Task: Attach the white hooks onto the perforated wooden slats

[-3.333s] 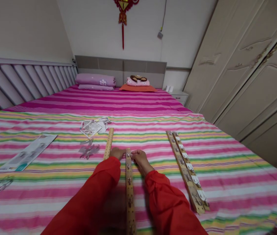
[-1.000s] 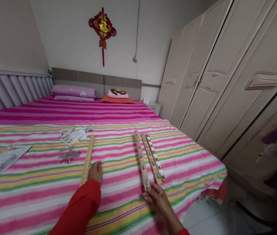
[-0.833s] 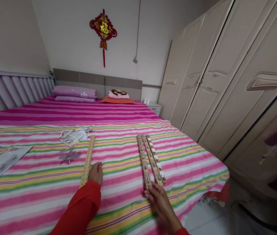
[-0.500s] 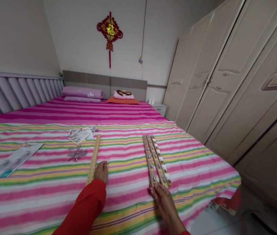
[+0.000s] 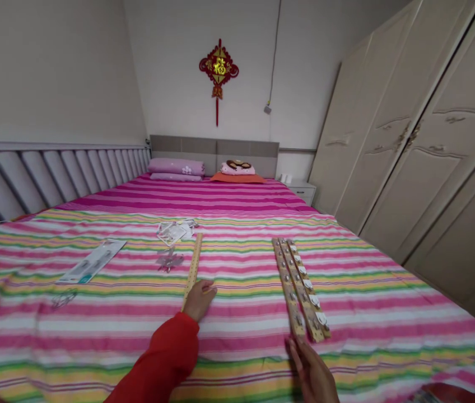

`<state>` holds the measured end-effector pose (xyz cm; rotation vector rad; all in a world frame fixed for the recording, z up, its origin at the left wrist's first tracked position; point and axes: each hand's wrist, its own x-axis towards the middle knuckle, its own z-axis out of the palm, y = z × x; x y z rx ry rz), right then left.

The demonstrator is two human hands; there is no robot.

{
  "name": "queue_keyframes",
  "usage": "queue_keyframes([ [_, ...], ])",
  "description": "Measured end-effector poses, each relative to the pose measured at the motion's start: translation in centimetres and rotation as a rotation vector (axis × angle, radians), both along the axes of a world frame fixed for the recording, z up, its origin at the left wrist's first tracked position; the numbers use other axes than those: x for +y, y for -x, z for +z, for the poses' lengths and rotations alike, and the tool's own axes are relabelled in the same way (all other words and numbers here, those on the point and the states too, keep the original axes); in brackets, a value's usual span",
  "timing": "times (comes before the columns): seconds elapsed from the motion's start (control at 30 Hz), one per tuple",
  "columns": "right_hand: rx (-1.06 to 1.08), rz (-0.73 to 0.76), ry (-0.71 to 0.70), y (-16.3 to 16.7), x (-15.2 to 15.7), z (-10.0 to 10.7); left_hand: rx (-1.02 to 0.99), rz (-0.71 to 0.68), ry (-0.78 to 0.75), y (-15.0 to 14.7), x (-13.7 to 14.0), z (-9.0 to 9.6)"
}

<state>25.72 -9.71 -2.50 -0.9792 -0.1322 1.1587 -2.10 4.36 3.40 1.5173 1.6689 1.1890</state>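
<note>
A bare wooden strip (image 5: 194,263) with rows of small holes lies lengthwise on the striped sheet. My left hand (image 5: 200,299) is at its near end, covering part of its right edge, with loosely bent fingers slightly apart and nothing visible in them. To the right, three wooden strips lie side by side. Small shiny pieces dot the left strip (image 5: 287,282) and the middle strip (image 5: 302,288); white round pieces line the right strip (image 5: 311,291). My right hand (image 5: 313,366) pinches the near end of the left strip of these three; its fingertips are partly hidden.
Left of the bare strip are clear plastic packets (image 5: 174,230), a grey translucent piece (image 5: 169,259), a long package (image 5: 94,260) and a thin wire-like bundle (image 5: 64,298). The striped sheet (image 5: 237,330) covers the bed. A wardrobe (image 5: 389,140) stands at right.
The whole view has shifted, so the scene sits further right. My left hand still rests by the bare strip, and my right hand remains at the near end of the studded strips.
</note>
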Motion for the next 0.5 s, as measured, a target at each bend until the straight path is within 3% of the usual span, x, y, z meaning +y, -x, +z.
queue_keyframes([
  [0.1,-0.027,0.091,0.056,1.8,-0.6,0.4,0.179,0.088,-0.181,2.8,-1.7,0.3],
  [0.23,-0.177,0.244,-0.014,5.2,-0.9,0.7,0.33,0.183,-0.062,5.0,-2.8,-0.5],
  [0.37,-0.296,0.366,-0.047,7.9,-0.5,0.8,0.248,0.162,0.005,4.7,-3.0,-1.4],
  [0.5,-0.395,0.474,-0.08,9.3,0.1,1.5,0.064,0.166,-0.013,3.6,-3.1,-1.3],
])
